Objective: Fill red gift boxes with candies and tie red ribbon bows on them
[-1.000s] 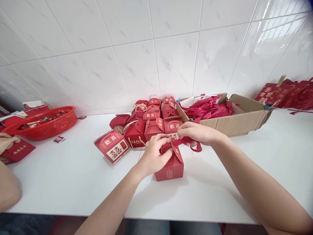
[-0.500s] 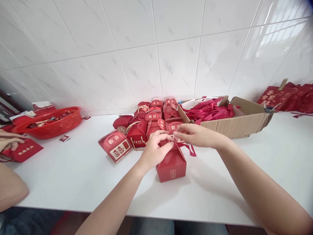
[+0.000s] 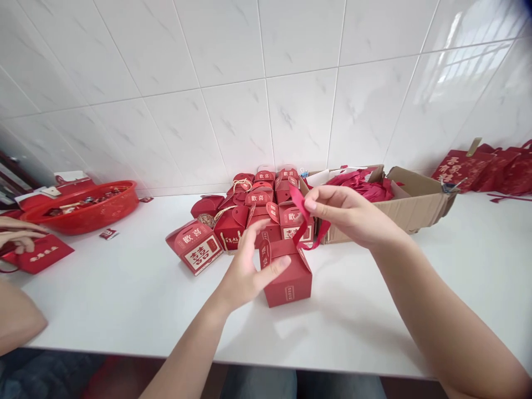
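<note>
The red box (image 3: 288,280) stood on the white surface (image 3: 353,327) in front of the person, between the two hands, with the left hand (image 3: 247,271) at its left side and the right hand (image 3: 344,213) above and to its right. A red ribbon (image 3: 297,198) ran from the top of the box up to the right hand, and a loop of it hung below those fingers.

The left hand was spread, its thumb reaching across in front of the box top and its fingers pointing up and away; whether the thumb touched the box could not be told. The right hand pinched the ribbon between thumb and fingertips, the wrist bent and the forearm slanting in from the lower right.

Behind the red box, a cluster of gift boxes (image 3: 231,224) stood close by and limited the room on the far side, back toward the tiled wall (image 3: 233,55). A tilted gift box (image 3: 194,246) rested left of the left hand. The cardboard carton (image 3: 399,213), holding a heap of ribbons (image 3: 361,185), stood just beyond the right hand. The surface ran on from the red box to its near edge and out to the right beneath the right forearm. At far left, near a red basin (image 3: 95,213), a co-worker's hand (image 3: 19,238) lay over another box (image 3: 52,254).
</note>
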